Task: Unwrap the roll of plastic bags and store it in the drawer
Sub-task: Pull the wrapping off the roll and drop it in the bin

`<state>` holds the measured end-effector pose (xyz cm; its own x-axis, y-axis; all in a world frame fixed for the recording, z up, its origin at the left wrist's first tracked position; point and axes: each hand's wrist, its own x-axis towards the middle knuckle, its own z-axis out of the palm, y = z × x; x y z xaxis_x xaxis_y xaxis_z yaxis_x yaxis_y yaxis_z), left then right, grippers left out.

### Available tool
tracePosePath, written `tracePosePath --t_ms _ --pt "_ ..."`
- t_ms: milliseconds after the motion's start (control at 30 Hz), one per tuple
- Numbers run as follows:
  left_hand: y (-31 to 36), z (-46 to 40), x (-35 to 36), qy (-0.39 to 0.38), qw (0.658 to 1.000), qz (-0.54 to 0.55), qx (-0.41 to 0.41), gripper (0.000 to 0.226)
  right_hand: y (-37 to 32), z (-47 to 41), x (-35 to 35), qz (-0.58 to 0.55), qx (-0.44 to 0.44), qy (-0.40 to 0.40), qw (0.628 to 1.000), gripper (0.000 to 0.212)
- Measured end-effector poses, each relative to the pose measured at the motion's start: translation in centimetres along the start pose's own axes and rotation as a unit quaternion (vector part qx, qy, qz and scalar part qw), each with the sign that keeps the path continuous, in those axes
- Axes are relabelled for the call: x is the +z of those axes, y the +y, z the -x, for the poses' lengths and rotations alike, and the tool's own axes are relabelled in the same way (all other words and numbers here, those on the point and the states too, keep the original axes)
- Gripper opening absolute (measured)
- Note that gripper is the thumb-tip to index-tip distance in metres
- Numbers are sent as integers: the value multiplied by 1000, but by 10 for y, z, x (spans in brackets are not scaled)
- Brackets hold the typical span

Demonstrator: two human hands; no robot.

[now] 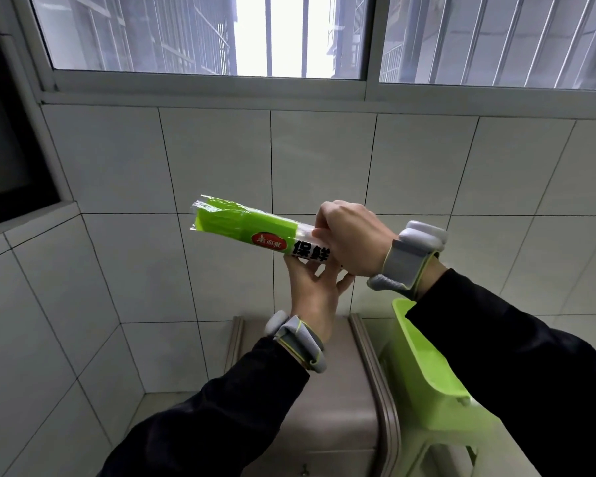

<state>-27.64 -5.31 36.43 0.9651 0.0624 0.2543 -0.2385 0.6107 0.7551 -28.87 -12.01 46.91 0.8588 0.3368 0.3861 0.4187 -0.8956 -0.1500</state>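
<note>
Both the left hand [310, 290] and right hand [353, 237] grip the wrapped roll [248, 228] mid-air.

A grey-brown cabinet [327, 401] with a ridged raised edge along its right side stands low in the near middle against the white tiled wall [221, 166], its top bare, with a lime-green plastic stool [427, 370] just right of it.

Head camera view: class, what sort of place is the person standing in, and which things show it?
Probably a home kitchen or utility corner: white wall tiles, a barred sliding window, a grey drawer cabinet, and a green plastic stool beside it.
</note>
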Motion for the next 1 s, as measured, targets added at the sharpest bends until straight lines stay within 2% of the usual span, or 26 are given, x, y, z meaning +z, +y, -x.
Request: tracePosePath --t_ms 133,267,467,700,833,933,1000 --pt "2 -1 -3 28 1000 3 -10 42 -7 5 1 -3 -26 -6 1000 17" --pt "7 2 -2 -10 1000 5 11 44 -3 2 -2 -42 -11 44 998 13" --pt "5 0 0 -7 1000 -2 20 48 3 -2 -6 -35 36 21 998 10" --pt "3 -4 -7 -10 1000 -18 15 44 -1 3 -5 1 21 -22 1000 14" --pt "3 -5 -11 -19 1000 -9 11 50 -1 5 -5 10 0 -25 1000 14" --pt "7 -5 -12 -33 999 -6 9 48 -2 5 -6 -44 -16 -8 999 15" --pt "9 -4 -10 -41 999 6 3 47 -6 6 -6 -82 -39 7 996 24"
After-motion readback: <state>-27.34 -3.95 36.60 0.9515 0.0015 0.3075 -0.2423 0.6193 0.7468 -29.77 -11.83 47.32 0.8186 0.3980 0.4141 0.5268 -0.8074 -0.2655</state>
